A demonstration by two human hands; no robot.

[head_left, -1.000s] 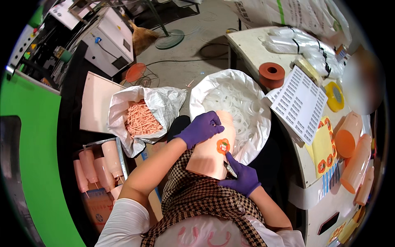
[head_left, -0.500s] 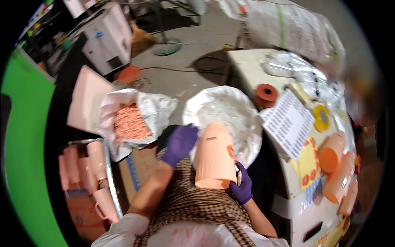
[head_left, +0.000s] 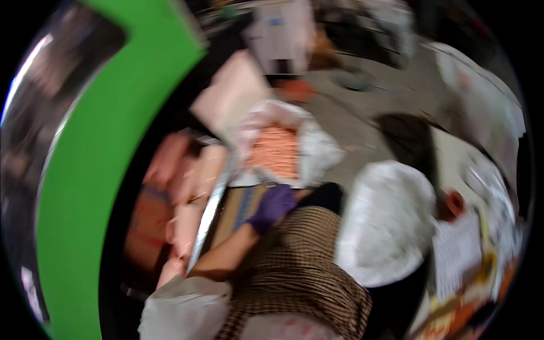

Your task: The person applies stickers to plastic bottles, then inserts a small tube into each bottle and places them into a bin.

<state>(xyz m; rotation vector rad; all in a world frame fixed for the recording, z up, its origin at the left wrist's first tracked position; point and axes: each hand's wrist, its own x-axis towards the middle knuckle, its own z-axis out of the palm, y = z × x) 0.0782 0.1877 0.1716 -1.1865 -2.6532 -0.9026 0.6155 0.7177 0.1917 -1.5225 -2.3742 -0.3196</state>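
Observation:
My left hand [head_left: 275, 205], in a purple glove, reaches over a cardboard box [head_left: 231, 212], just below the near edge of a white sack [head_left: 324, 152] of thin orange pieces [head_left: 276, 152]. Blur smears its fingers, so whether they grip anything does not show. A small greyish thing [head_left: 262, 177] lies between the hand and the sack; its kind is unclear. Left of the hand, several peach-coloured plastic jugs [head_left: 187, 226] stand close together behind a shiny metal edge [head_left: 208, 218]. My right hand is out of the picture.
A white-lined tub [head_left: 391, 218] stands right of my checked apron [head_left: 300, 255]. Beyond it, a table [head_left: 456, 150] carries an orange roll [head_left: 453, 204], a printed sheet [head_left: 458, 252] and plastic bags [head_left: 487, 181]. A green machine panel [head_left: 79, 226] curves along the left.
The view has swung left, shifting the scene rightward. The peach jug beside my right hand and that hand have gone out of view. My left hand is now near the orange pieces' sack.

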